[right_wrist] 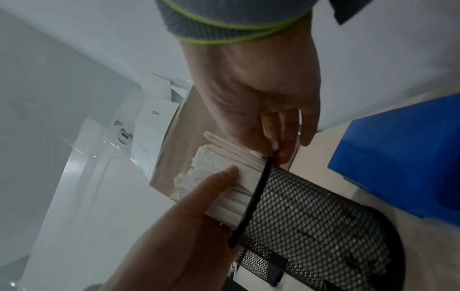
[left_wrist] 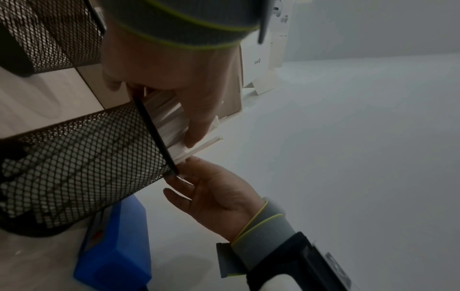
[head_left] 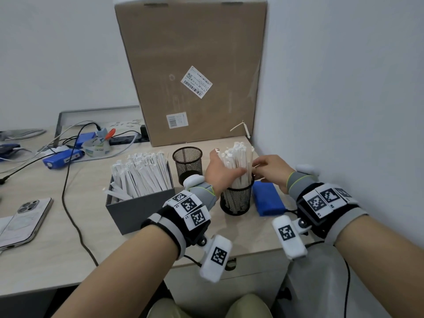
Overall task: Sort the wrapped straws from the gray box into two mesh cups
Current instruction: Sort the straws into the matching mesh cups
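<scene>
A gray box (head_left: 137, 210) holds several wrapped white straws (head_left: 142, 173). Behind it to the right stands an empty black mesh cup (head_left: 187, 164). A second mesh cup (head_left: 237, 199) (left_wrist: 74, 167) (right_wrist: 311, 216) is packed with a tall bundle of straws (head_left: 236, 159) (right_wrist: 224, 177). My left hand (head_left: 221, 173) (left_wrist: 179, 88) wraps the bundle from the left, fingers across its front and thumb behind. My right hand (head_left: 268, 167) (right_wrist: 261, 98) is at the bundle's right side, fingertips (right_wrist: 280, 151) curled and pinching a few straws just above the cup's rim.
A large cardboard box (head_left: 195, 72) stands behind the cups, and a white wall runs close on the right. A blue block (head_left: 267, 197) lies just right of the full cup. Cables, blue devices (head_left: 64, 157) and a phone (head_left: 25, 221) occupy the desk's left side.
</scene>
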The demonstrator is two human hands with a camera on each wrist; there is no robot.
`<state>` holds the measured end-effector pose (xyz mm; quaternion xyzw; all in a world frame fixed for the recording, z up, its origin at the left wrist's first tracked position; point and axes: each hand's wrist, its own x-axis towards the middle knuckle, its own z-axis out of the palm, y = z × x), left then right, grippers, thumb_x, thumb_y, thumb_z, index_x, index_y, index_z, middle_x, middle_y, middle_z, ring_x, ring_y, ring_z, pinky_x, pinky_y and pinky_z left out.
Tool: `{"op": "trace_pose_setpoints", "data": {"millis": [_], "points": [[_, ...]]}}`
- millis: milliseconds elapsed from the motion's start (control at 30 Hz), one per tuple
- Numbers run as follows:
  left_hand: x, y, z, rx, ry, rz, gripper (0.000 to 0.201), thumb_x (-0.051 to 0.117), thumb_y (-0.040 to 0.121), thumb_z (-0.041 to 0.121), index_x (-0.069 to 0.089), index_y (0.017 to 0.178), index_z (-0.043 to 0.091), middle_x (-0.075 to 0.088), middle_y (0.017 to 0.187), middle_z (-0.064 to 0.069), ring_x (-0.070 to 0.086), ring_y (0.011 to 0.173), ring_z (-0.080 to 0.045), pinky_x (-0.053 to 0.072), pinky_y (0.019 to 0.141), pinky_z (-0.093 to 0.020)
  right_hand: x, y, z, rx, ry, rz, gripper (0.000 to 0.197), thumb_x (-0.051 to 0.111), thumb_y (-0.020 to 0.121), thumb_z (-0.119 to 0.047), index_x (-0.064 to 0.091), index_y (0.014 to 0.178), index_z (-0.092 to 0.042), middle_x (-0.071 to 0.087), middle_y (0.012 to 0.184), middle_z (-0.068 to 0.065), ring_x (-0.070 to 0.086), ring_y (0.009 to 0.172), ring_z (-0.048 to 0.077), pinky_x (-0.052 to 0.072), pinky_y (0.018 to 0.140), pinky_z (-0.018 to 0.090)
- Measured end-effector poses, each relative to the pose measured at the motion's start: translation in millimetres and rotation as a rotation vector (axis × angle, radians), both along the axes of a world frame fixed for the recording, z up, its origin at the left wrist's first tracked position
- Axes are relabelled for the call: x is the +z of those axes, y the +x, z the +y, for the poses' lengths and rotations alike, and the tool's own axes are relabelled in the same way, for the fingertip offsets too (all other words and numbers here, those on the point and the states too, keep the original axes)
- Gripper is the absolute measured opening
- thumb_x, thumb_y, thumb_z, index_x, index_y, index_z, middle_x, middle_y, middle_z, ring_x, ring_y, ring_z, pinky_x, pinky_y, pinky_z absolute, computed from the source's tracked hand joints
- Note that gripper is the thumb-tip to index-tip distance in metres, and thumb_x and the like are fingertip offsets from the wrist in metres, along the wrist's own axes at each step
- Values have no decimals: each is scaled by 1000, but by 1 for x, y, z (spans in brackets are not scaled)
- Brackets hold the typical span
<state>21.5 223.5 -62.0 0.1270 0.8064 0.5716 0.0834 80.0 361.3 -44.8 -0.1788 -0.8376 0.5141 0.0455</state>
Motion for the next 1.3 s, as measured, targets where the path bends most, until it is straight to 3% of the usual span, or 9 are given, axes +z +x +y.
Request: {"op": "trace_pose_setpoints", "data": {"millis": [200, 367, 467, 567, 700, 800, 867, 1100, 1300], "points": [[-4, -4, -1, -37, 22, 1, 88, 80, 70, 26, 25, 137, 17, 58, 118, -2, 59, 110, -23, 50, 97, -40, 12, 1, -4, -103, 250, 199, 13, 62, 81, -12, 72, 74, -13, 71, 76, 8, 65, 74, 21, 49, 73, 29], [1, -2, -4, -98, 17, -24, 99, 81, 70, 21, 15, 144, 16, 56, 122, -4, 58, 112, -21, 49, 96, -34, 17, 8, -30, 13, 393, 68, 21, 46, 81, 3, 49, 62, -7, 46, 62, 7, 42, 71, 25, 27, 50, 25], [5, -2, -3, -136, 1, -19, 95, 78, 74, 15, 13, 144, 13, 56, 115, -3, 57, 107, -19, 49, 94, -33, 10, 7, -37, 70, 241, 75, 27, 41, 79, 4, 62, 90, -10, 65, 91, 8, 58, 90, 28, 51, 75, 33], [10, 5, -2, -165, -4, -4, 92, 78, 70, 21, 21, 142, 13, 58, 110, -3, 59, 104, -19, 50, 97, -38, 10, 9, -45, 88, 165, 103, 45, 37, 80, 3, 60, 116, -14, 65, 114, 10, 59, 107, 28, 48, 95, 43], [8, 7, 2, -145, -20, 75, 88, 67, 52, 42, 33, 131, 24, 65, 111, -9, 62, 109, -29, 50, 95, -46, 9, 11, -45, 97, 138, 172, 52, 35, 77, 6, 60, 116, -18, 66, 113, 8, 59, 106, 26, 48, 95, 42], [19, 12, 0, -171, -24, 143, 81, 67, 62, 30, 33, 135, 18, 64, 110, -6, 61, 104, -23, 49, 95, -35, 7, 14, -41, 82, 147, 230, 54, 36, 79, 7, 58, 119, -21, 64, 103, 2, 57, 95, 22, 48, 79, 28], [19, 9, -1, -219, -42, 155, 89, 71, 70, 23, 23, 144, 14, 61, 114, -4, 59, 105, -18, 45, 95, -30, 4, 16, -39, 101, 152, 219, 56, 39, 79, 4, 53, 125, -25, 64, 110, 2, 58, 100, 23, 49, 86, 33], [14, 7, -14, -281, -93, 166, 120, 86, 63, 23, 5, 151, 22, 28, 149, -8, 34, 137, -18, 34, 113, -35, 17, 18, -30, 131, 179, 336, 75, 47, 81, -22, 18, 151, -18, 20, 158, -3, 19, 146, 9, 16, 121, 30], [20, 13, -11, -364, -71, 172, 81, 71, 69, 23, 30, 135, 0, 52, 121, -4, 53, 104, -12, 43, 89, -32, 12, 5, -39, 246, 434, 138, 56, 28, 102, -37, 16, 151, -14, 12, 161, 0, 5, 149, 12, 4, 122, 34]]}}
